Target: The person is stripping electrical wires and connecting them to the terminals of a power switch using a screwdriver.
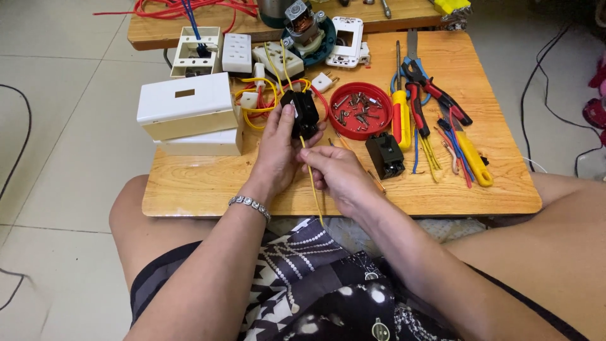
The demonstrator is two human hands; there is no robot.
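My left hand grips a small black electrical breaker above the wooden table. My right hand pinches a thin yellow wire that runs up to the underside of the black breaker and hangs down toward my lap. More yellow and red wires loop from the top of the breaker toward the white sockets behind it. A second black breaker lies on the table just right of my right hand.
A red lid with several screws sits behind the hands. White plastic boxes stand at left; white sockets and a motor at the back. Screwdrivers, pliers and wire offcuts lie at right.
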